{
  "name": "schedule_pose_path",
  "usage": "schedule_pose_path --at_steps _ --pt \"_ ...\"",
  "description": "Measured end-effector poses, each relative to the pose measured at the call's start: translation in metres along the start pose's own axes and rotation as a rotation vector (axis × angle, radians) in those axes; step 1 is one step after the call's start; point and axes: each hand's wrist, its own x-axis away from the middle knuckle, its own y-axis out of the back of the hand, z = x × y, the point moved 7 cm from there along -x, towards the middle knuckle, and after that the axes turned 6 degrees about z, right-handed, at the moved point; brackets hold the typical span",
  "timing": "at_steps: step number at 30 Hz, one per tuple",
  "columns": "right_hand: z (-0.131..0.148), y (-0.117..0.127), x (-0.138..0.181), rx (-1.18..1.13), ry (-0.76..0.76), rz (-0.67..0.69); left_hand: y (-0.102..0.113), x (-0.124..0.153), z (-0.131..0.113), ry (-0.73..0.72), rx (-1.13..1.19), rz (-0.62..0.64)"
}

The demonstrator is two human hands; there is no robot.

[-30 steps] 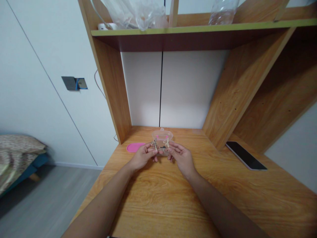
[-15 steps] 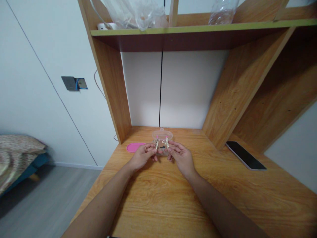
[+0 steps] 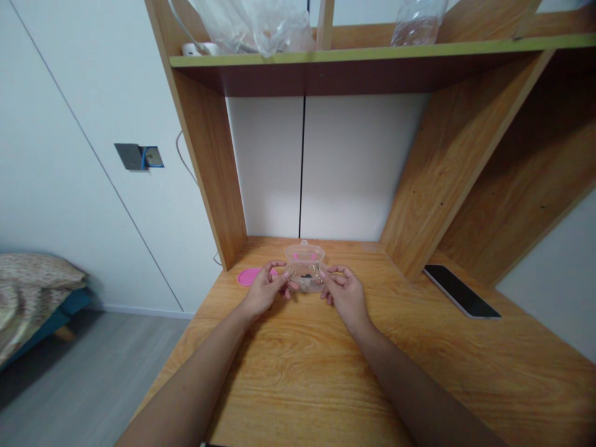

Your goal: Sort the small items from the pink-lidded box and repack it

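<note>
A small clear plastic box [image 3: 308,286] stands on the desk, its hinged lid [image 3: 305,249] tipped back behind it. Something small and dark lies inside, too small to name. My left hand [image 3: 263,292] pinches a gold wire clip [image 3: 291,271] at the box's left side. At the right side, my right hand [image 3: 347,295] holds another gold wire clip [image 3: 317,267] between thumb and fingers. The two clips are apart, over the box. A flat pink oval piece [image 3: 248,277] lies left of the box, partly behind my left hand.
The wooden desk [image 3: 298,372] has upright side panels and a shelf [image 3: 372,53] above. A dark-screened tablet or phone [image 3: 460,292] lies on the right. On the shelf are a plastic bag [image 3: 261,25] and a clear bottle [image 3: 419,23]. A bed [image 3: 37,292] is at the left.
My hands have moved slightly apart, each with its clip, and the clips sit lower and tilted. More of the box and its lid shows between them.
</note>
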Motion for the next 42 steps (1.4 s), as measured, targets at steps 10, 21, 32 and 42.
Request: schedule_pose_path --at_steps 10,21,32,42 --pt "-0.007 0.004 -0.003 0.067 -0.007 -0.002 0.003 0.001 0.003 -0.003 0.017 -0.023" --pt "-0.004 0.003 -0.002 0.022 0.032 0.012 0.020 -0.001 0.001 -0.077 -0.097 -0.149" --pt "-0.005 0.003 -0.002 0.043 0.046 0.026 0.045 0.011 -0.028 -0.133 -1.054 0.136" --pt "-0.005 0.002 -0.001 0.071 0.068 0.064 0.048 0.016 -0.005 0.100 -1.111 0.274"
